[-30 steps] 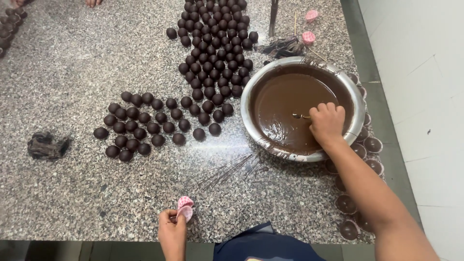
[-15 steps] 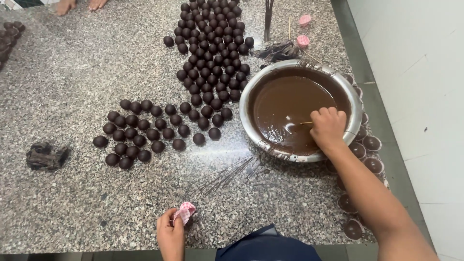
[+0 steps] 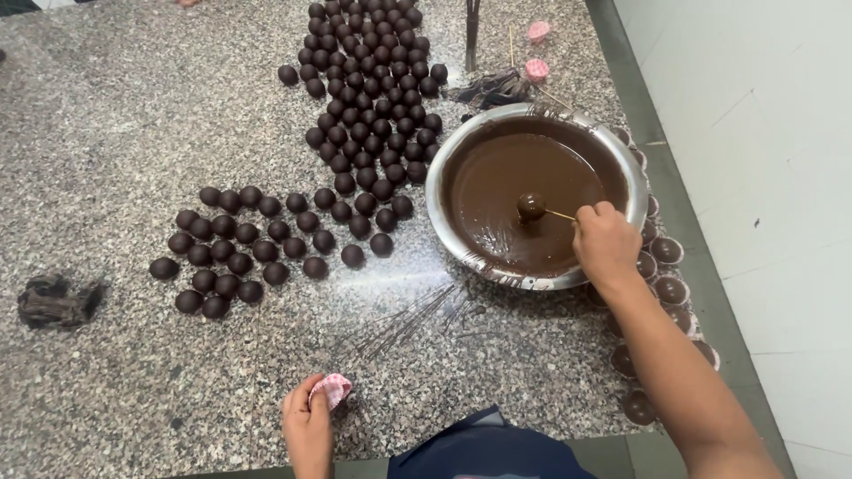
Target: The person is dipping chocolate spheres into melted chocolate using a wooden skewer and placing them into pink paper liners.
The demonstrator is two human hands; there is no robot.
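One skewered ball (image 3: 531, 207), one bowl (image 3: 444, 173)

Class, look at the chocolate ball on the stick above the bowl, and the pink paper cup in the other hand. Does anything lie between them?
Partly. Between the coated ball on the right hand's stick and the pink paper cup in the left hand stand the metal bowl's near rim and loose thin sticks on the counter; lifting clears both.

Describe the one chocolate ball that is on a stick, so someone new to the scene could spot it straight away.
Find the round metal bowl of melted chocolate on the granite counter. Above its middle, the right hand holds a thin stick with the ball on its tip. It alone is glossy and skewered; the others lie loose on the counter.
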